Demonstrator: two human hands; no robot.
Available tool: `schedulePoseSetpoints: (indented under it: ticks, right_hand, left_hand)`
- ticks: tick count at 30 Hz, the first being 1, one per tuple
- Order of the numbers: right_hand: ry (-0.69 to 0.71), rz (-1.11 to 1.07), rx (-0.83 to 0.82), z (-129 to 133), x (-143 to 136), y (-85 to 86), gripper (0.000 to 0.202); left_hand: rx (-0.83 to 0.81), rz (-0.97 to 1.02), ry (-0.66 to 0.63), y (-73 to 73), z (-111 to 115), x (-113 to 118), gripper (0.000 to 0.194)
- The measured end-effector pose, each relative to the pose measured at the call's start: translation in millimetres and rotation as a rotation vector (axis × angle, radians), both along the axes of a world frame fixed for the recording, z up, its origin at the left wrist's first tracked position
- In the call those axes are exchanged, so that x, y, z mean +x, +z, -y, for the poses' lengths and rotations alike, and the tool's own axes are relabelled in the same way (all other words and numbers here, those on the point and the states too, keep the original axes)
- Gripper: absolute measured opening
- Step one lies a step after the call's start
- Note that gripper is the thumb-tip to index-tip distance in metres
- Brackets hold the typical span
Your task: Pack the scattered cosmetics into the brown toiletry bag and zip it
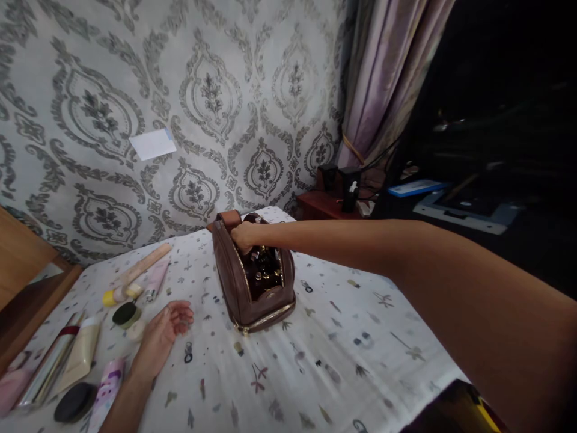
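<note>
A brown leather bag (228,264) stands unzipped on the patterned white cloth, with shiny gold-toned and dark items inside. My right hand (243,236) reaches into its top at the far left side; the fingers are hidden in the bag, so any grip cannot be seen. My left hand (160,340) rests on the cloth left of the bag, holding nothing, its fingers loosely curled and apart. Close beside it lie a round dark-lidded jar (127,314), a pink tube (157,279) and a purple-and-white tube (107,391).
More cosmetics lie at the left: a cream tube (81,352), a silver tube (49,367), a black round compact (75,402) and a yellow-capped bottle (115,295). A wooden edge (40,313) borders the left. Behind are a patterned wall (211,96) and a curtain (383,78).
</note>
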State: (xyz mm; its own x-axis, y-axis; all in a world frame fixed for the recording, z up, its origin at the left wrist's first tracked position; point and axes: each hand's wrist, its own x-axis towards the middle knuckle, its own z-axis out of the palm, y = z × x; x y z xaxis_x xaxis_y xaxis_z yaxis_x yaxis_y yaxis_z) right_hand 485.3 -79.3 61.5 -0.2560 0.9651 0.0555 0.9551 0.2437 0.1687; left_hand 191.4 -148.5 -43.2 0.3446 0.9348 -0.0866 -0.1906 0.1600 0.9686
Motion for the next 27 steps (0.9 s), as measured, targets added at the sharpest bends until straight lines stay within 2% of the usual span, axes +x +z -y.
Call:
schedulePoseSetpoints:
  ticks: [4,8,12,16,24,27]
  right_hand:
    - [0.07,0.102,-0.169,10.0,-1.6,9.1,0.025]
    - [0.078,0.127,-0.177,23.1,-4.5,20.1,0.024]
    - [0.096,0.126,-0.19,32.5,-7.8,30.4,0.039]
    - [0.053,0.151,-0.232,36.7,-11.9,41.6,0.042]
    - [0.086,0.189,-0.27,62.4,1.2,81.8,0.034]
    - [0.116,0.229,-0.195,74.8,10.7,90.5,0.03]
  left_hand:
    - [-0.001,-0.004,0.003,-0.7,0.3,-0.4,0.055]
    - [0.013,-0.004,0.0,-0.9,1.2,-0.6,0.055]
    - [0.007,-0.008,-0.005,-0.2,1.4,-0.1,0.055]
    - [0.011,-0.005,-0.007,-0.2,0.7,-0.1,0.055]
    - [0.032,0.012,-0.02,-3.9,0.6,-1.1,0.054]
    - [0.047,0.001,-0.013,-3.5,1.9,0.1,0.053]
